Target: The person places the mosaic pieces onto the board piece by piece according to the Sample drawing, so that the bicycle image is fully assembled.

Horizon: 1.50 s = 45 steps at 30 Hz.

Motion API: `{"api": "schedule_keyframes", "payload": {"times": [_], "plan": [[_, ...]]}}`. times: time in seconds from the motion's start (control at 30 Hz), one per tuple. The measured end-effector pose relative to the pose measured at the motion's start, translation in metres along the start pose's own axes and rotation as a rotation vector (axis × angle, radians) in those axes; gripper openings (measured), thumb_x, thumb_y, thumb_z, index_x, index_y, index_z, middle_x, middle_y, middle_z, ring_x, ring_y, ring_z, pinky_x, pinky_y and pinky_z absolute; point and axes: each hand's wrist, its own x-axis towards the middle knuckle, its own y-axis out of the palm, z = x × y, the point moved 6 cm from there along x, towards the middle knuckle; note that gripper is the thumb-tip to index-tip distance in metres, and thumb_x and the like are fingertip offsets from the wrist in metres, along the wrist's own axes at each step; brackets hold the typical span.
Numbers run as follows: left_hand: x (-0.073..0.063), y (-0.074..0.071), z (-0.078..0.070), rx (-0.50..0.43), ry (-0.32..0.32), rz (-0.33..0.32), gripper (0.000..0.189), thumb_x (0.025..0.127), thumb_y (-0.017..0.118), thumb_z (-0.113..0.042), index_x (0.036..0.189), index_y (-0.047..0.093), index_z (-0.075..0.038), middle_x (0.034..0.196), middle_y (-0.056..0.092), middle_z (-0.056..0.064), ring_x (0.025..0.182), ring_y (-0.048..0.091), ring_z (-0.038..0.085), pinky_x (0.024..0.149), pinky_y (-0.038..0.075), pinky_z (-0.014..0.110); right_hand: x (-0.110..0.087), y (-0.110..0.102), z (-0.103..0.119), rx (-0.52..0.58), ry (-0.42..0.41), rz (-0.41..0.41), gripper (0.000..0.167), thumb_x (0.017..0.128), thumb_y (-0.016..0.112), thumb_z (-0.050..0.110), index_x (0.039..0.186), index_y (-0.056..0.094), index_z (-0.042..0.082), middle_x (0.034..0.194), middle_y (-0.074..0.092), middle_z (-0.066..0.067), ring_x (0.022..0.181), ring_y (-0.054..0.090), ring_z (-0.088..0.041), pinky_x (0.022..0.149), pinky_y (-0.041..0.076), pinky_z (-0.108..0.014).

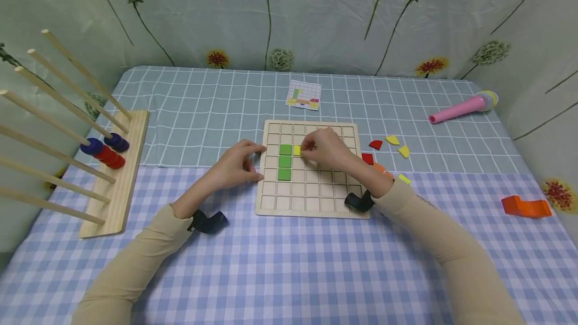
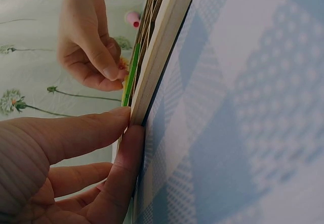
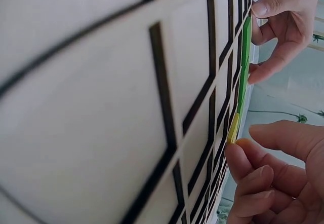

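A wooden grid board (image 1: 311, 206) lies in front of me, with three green square tiles (image 1: 285, 161) in a column near its left side. My right hand (image 1: 326, 147) is over the board, curled fingertips on a yellow square tile (image 1: 296, 150) in the cell right of the top green one. From the right wrist view, the yellow tile (image 3: 233, 126) lies low along the board, a fingertip at its near end. My left hand (image 1: 235, 167) touches the board's left edge with thumb and index finger spread apart; the left wrist view shows both against the wooden rim (image 2: 157, 57).
Behind the board lies a pattern card (image 1: 303, 95). Right of it are loose red (image 1: 376, 144), yellow (image 1: 404, 151) and orange pieces. A peg rack (image 1: 119, 184) with blue and red beads stands left; a pink toy microphone (image 1: 462, 107) and orange block (image 1: 526, 207) lie right.
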Motion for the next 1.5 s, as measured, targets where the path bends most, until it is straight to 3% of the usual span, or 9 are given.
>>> {"api": "schedule_keyframes", "payload": {"times": [0.67,1.0,1.5], "plan": [[-0.001,0.000,-0.001,-0.006,0.002,-0.002,0.067,0.075,0.076,-0.007,0.135,0.047,0.001,0.127,0.048,0.017,0.070,0.059,0.011,0.062,0.046,0.020,-0.006,-0.004,0.001,0.065,-0.024,0.046,0.016,0.084,0.061,0.006,0.094,0.073,0.003,0.093,0.072,-0.011,0.066,0.049,-0.012,0.065,0.039,-0.021],[0.001,0.000,-0.003,-0.011,0.003,0.002,0.067,0.075,0.076,-0.007,0.135,0.047,0.001,0.127,0.048,0.016,0.070,0.059,0.012,0.061,0.046,0.020,-0.003,-0.003,-0.005,0.082,-0.016,0.038,0.018,0.085,0.061,0.010,0.098,0.073,0.005,0.093,0.072,-0.010,0.063,0.048,-0.012,0.061,0.037,-0.021],[0.001,-0.001,-0.001,-0.018,-0.012,-0.001,0.068,0.074,0.076,-0.007,0.135,0.047,0.001,0.125,0.049,0.016,0.071,0.059,0.012,0.064,0.046,0.021,-0.034,-0.031,-0.030,0.014,0.016,-0.010,0.018,0.085,0.063,0.010,0.099,0.072,0.004,0.084,0.070,-0.011,0.054,0.044,-0.013,0.055,0.035,-0.023]]}}
